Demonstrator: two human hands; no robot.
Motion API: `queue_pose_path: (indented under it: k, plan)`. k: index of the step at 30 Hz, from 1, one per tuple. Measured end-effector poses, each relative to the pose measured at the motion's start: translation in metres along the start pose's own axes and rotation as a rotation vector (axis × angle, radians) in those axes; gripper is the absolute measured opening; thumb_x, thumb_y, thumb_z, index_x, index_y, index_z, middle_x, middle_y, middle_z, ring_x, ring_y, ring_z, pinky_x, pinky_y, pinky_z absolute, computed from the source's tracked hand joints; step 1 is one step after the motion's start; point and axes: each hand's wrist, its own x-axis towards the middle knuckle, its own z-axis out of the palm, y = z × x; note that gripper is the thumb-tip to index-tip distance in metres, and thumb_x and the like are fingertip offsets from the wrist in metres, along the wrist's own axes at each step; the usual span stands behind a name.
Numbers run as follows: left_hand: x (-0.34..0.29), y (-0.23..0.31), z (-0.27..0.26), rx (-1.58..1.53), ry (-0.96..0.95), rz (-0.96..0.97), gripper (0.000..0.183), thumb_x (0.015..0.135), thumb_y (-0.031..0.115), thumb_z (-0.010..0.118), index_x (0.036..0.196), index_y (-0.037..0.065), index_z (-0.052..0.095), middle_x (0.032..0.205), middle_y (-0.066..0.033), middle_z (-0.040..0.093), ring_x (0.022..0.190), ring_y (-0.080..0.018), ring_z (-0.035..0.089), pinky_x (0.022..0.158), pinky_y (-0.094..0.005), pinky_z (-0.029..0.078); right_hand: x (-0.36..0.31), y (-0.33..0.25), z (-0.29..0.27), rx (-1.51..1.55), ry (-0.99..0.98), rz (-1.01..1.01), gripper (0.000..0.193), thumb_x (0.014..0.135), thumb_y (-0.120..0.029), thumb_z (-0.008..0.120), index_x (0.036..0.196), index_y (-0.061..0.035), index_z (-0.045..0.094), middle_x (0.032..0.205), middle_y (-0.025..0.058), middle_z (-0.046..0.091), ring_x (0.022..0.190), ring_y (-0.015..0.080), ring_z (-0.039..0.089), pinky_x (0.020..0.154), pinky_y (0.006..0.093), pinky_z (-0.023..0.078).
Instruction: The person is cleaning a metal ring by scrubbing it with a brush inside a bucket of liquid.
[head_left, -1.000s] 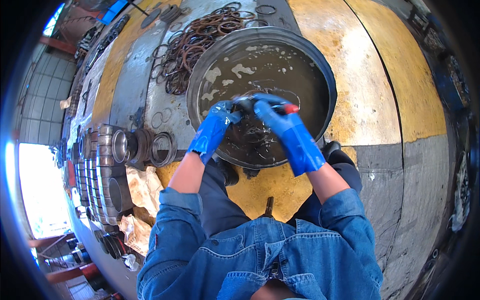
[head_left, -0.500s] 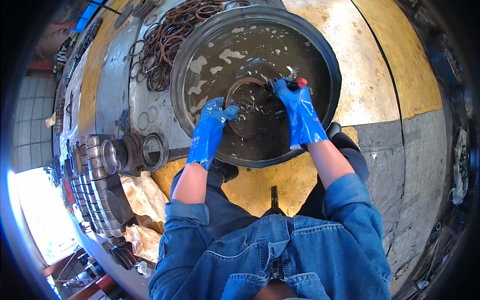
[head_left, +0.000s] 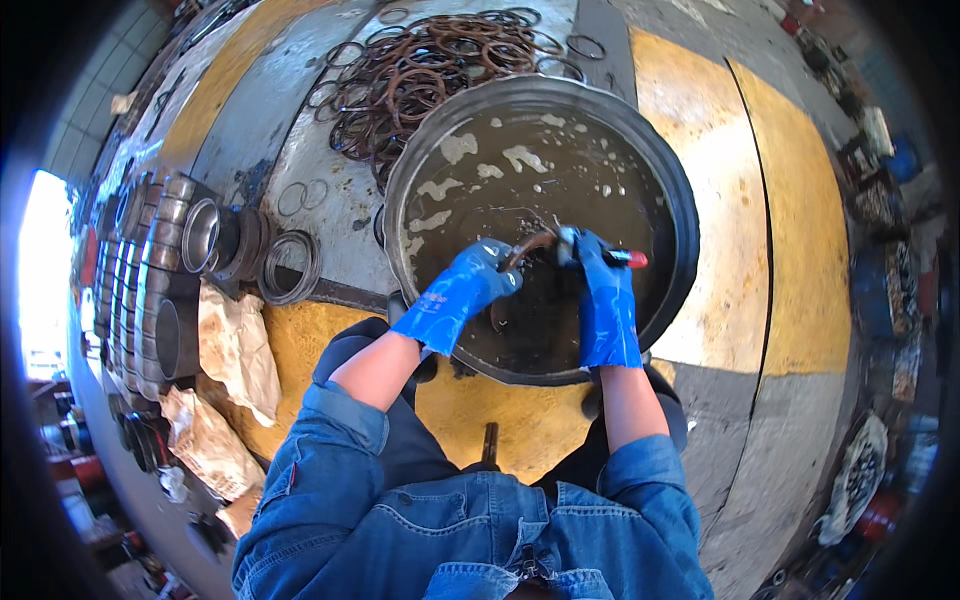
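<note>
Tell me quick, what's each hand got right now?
Left hand: closed, holding a brown ring.
Right hand: closed around a red-and-black handle; its working end is too blurred to tell.

Brown metal rings [head_left: 415,85] beyond round grey tub [head_left: 683,240], leftward; silver metal cylinders [head_left: 165,235] left of tub, crumpled tan paper [head_left: 240,345] nearer.

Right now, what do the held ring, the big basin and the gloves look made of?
Ring: probably iron or steel, given its rusty-brown, wet surface.
Basin: dark grey, fairly dull, with a thick rim; possibly rubber or plastic, but metal can't be ruled out.
Gloves: likely rubber or PVC coated; smooth, glossy blue with bright highlights.
</note>
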Motion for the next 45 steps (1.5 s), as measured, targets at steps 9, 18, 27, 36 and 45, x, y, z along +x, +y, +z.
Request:
queue_pose_path:
  k: [9,18,27,36,45]
  plan:
    - [-0.031,0.054,-0.031,-0.224,-0.12,-0.162,0.05,0.097,0.046,0.064,0.113,-0.001,0.071,0.111,-0.0209,0.072,0.1,-0.0309,0.07,0.089,-0.0402,0.053,-0.028,-0.023,0.021,-0.062,0.117,0.089,0.035,0.101,-0.027,0.068,0.124,-0.001,0.071,0.099,0.0066,0.074,0.079,0.0148,0.066,0.07,0.0282,0.053]
    - [-0.041,0.052,-0.034,-0.209,0.093,-0.309,0.065,0.1,0.063,0.057,0.112,0.002,0.073,0.087,-0.0117,0.068,0.08,-0.0198,0.064,0.073,-0.0324,0.051,-0.05,-0.016,0.045,-0.373,-0.336,-0.168,0.029,0.098,-0.014,0.071,0.125,-0.0016,0.072,0.112,0.009,0.075,0.099,0.0168,0.07,0.09,0.0315,0.056]
    - [-0.038,0.035,-0.025,0.056,0.059,-0.093,0.049,0.099,0.048,0.059,0.109,0.002,0.075,0.097,-0.0212,0.073,0.091,-0.0318,0.068,0.083,-0.0401,0.049,-0.08,-0.031,0.04,-0.573,-0.647,-0.55,0.027,0.095,-0.008,0.071,0.121,-0.0018,0.073,0.111,0.0168,0.076,0.103,0.0259,0.074,0.093,0.0356,0.057]
    - [-0.018,0.045,-0.025,-0.382,0.03,-0.192,0.041,0.102,0.037,0.063,0.114,-0.002,0.068,0.096,-0.0095,0.072,0.087,-0.0166,0.068,0.08,-0.032,0.054,-0.087,-0.037,0.02,-0.622,-0.857,-0.543,0.027,0.088,-0.011,0.072,0.114,-0.0111,0.077,0.105,0.0148,0.077,0.092,0.0343,0.075,0.083,0.04,0.061]
    - [-0.005,0.045,-0.059,-0.496,0.22,-0.117,0.028,0.102,0.03,0.065,0.107,0.003,0.069,0.083,-0.0022,0.066,0.074,-0.0118,0.06,0.067,-0.0263,0.05,-0.062,-0.013,-0.012,-1.092,-0.396,-0.438,0.028,0.081,-0.027,0.073,0.107,-0.0172,0.078,0.105,0.014,0.076,0.098,0.0362,0.072,0.087,0.0445,0.058]
